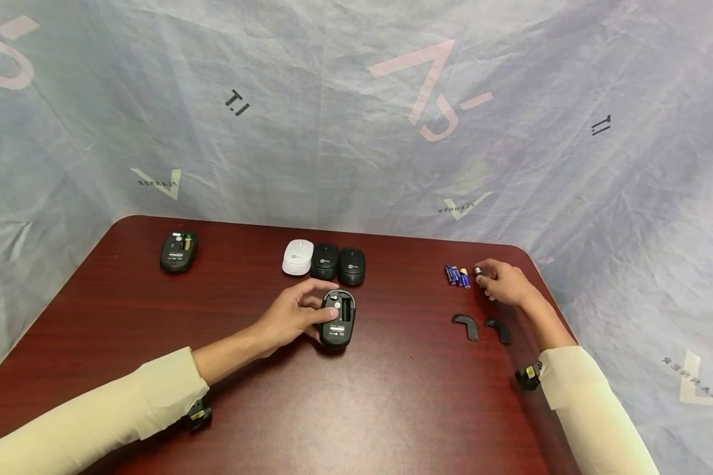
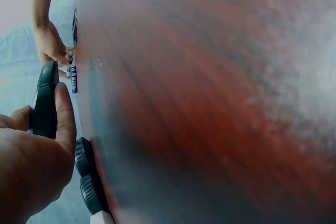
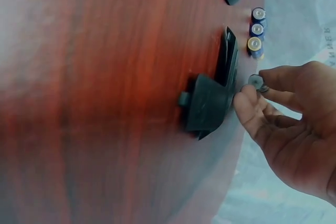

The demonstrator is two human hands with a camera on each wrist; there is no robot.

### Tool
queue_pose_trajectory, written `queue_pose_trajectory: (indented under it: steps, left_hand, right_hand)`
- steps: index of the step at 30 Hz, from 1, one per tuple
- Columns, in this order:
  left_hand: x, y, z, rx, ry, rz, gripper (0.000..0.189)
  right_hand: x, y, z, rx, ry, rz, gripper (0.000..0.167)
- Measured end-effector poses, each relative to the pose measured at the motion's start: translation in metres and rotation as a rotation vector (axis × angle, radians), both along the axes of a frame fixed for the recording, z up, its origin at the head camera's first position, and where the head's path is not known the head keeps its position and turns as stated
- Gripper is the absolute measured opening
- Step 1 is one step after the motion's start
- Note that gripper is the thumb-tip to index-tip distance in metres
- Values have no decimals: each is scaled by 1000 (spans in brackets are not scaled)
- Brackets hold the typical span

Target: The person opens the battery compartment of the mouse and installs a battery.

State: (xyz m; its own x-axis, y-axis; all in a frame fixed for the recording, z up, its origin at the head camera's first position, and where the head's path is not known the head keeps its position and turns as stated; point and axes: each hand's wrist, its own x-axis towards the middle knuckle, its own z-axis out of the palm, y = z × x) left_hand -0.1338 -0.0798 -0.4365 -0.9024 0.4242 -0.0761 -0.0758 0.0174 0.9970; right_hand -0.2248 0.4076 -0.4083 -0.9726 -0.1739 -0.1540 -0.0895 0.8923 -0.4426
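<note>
My left hand (image 1: 288, 315) holds a black computer mouse (image 1: 336, 335) with its underside up, thumb on the label side and fingers round the far edge. A dark open battery slot shows on that underside. Toward the table's right side, my right hand (image 1: 504, 284) pinches a battery (image 3: 256, 81) between thumb and fingers; mostly its silver end shows. Just left of that hand lie several blue batteries (image 1: 456, 276) in a row, one with a yellow end. Nearer to me are two curved black battery covers, the left one (image 1: 473, 328) and the right one (image 1: 504, 332).
A white mouse (image 1: 298, 257) and two black mice (image 1: 325, 261) stand side by side beyond my left hand. At the far left another black mouse (image 1: 178, 252) lies underside up, with a battery in its slot. A grey printed sheet (image 1: 333, 165) hangs behind the red-brown table (image 1: 356, 409).
</note>
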Motion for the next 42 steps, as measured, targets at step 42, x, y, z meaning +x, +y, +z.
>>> queue_pose_trajectory:
  steps: [42]
  left_hand:
    - [-3, -5, -1, -6, -53, 23, 58]
  right_hand:
    - [64, -72, 13, -371, 92, 2, 51]
